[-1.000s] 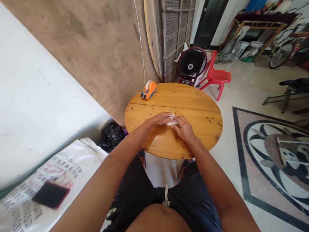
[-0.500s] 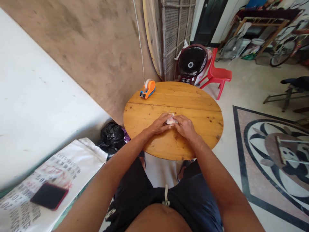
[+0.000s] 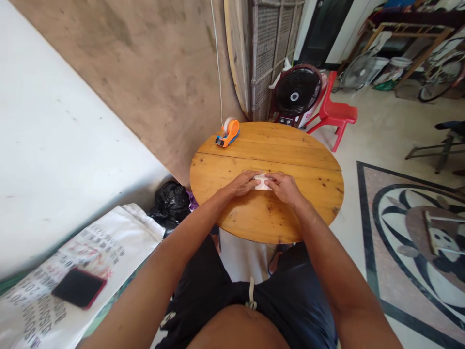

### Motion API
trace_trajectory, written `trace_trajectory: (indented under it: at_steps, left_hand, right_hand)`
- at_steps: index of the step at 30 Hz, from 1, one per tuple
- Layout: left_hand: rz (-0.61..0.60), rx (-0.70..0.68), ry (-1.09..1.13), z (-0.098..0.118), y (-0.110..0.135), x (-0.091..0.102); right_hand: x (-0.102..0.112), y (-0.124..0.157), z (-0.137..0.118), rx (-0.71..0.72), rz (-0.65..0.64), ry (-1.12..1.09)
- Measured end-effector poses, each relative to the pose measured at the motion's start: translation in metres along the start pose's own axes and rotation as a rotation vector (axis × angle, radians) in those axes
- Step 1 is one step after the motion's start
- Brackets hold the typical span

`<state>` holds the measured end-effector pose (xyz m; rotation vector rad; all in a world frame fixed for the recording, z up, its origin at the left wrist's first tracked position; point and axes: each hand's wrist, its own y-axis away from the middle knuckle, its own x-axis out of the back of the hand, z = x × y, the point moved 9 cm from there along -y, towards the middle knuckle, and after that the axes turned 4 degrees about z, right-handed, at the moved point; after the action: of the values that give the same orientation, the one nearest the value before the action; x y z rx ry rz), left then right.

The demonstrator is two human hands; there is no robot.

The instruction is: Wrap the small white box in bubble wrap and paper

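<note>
A small white packet with faint reddish marks is between my two hands at the middle of the round wooden table. My left hand pinches its left end, thumb in front and fingers behind. At the right end my right hand grips it the same way. The packet looks flat and roughly rectangular; its ends are hidden under my fingers, and I cannot tell whether it is paper or plastic. An orange and blue tape dispenser with a roll of tape stands near the table's far left edge.
A black phone rests on a printed white sack at the left. Black plastic bags lie beside the table. Beyond it are a black fan and a red chair. A board wall borders the left side.
The packet was crumpled and bunched between my hands; now it is flatter and straighter. My hands have moved slightly apart along it. The whole view has shifted a little.
</note>
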<state>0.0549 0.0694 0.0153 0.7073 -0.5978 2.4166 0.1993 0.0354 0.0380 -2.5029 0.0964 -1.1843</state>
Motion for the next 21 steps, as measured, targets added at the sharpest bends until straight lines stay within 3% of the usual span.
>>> trace_trajectory:
  at_steps: [4,10,13,16,18,21]
  left_hand:
    - [0.009,-0.004,0.033,-0.001,-0.015,0.003]
    - [-0.057,0.123,-0.014,-0.018,-0.039,-0.003]
    - [-0.082,0.182,-0.018,-0.023,-0.05,-0.005]
    - [-0.072,0.212,0.002,-0.024,-0.056,-0.005]
    - [-0.017,0.233,0.004,-0.024,-0.055,-0.003]
    - [0.23,0.272,0.015,-0.022,-0.039,0.012]
  right_hand:
    - [-0.002,-0.006,0.002,-0.03,0.032,0.064]
    - [-0.006,-0.013,0.017,-0.115,0.079,0.128]
    - [-0.008,-0.013,0.012,-0.031,0.106,0.071]
    - [-0.013,-0.012,0.004,0.053,0.048,0.059]
    - [-0.015,-0.013,0.004,0.027,0.007,0.123]
    - [-0.015,-0.017,0.006,-0.04,-0.071,0.213]
